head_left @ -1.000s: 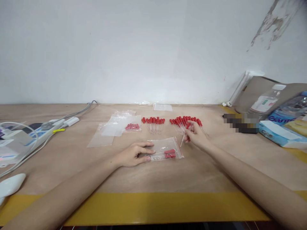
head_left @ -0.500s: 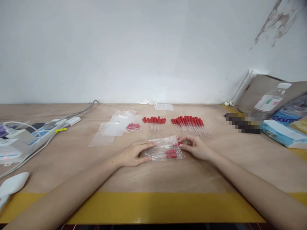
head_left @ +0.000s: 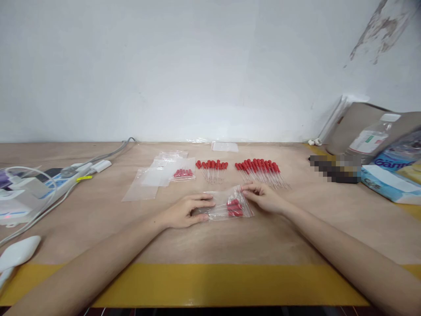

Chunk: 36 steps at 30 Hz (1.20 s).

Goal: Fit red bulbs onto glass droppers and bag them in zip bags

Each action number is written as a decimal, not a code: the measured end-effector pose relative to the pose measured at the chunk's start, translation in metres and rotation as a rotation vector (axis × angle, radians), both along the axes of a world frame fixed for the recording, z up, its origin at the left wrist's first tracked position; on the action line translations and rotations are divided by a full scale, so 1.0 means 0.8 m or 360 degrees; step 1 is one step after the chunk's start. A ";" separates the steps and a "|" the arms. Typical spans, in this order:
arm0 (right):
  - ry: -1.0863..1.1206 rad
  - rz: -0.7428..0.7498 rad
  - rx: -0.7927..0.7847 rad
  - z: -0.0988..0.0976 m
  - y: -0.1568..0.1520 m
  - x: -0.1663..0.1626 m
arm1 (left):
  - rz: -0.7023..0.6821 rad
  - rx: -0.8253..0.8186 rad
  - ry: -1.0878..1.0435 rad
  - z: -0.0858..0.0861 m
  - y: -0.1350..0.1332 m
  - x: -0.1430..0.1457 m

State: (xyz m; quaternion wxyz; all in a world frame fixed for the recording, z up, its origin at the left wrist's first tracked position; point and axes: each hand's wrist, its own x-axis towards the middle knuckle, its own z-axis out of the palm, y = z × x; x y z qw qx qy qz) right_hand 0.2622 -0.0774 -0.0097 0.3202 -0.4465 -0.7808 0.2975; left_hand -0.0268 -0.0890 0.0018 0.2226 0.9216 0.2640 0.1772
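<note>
A clear zip bag (head_left: 219,213) lies on the table in front of me, its mouth to the right. Inside it are several droppers (head_left: 234,208) with red rubber bulbs, the bulbs towards the mouth. My left hand (head_left: 188,210) rests on the bag's left end, thumb and fingers spread flat. At the upper right corner my right hand (head_left: 261,196) has thumb and fingers closed on the bag's edge. Beyond the bag lie a small row of loose droppers (head_left: 213,166) and a larger pile of droppers (head_left: 259,169).
Flat bags (head_left: 141,186) overlap at the left, beside a filled bag (head_left: 184,174) with red bulbs. A power strip (head_left: 55,186) with cables takes up the left side. A bottle (head_left: 370,138) and a tissue pack (head_left: 390,184) stand at the right.
The red bulb at my right fingertips has gone into the bag, beside the others. My right hand has shifted slightly left and up onto the bag's edge. My left hand stays put.
</note>
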 end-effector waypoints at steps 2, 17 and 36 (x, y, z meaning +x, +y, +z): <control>-0.0082 -0.0295 -0.0027 0.011 0.014 0.002 | -0.0002 -0.0005 0.0005 -0.002 0.001 -0.001; -0.0401 -0.0892 -0.0129 0.014 0.160 -0.095 | -0.0007 -0.0002 0.0076 -0.003 0.002 -0.003; 0.1298 -0.0893 -0.0297 0.005 0.020 0.008 | 0.0021 0.0014 0.0087 -0.001 0.001 -0.002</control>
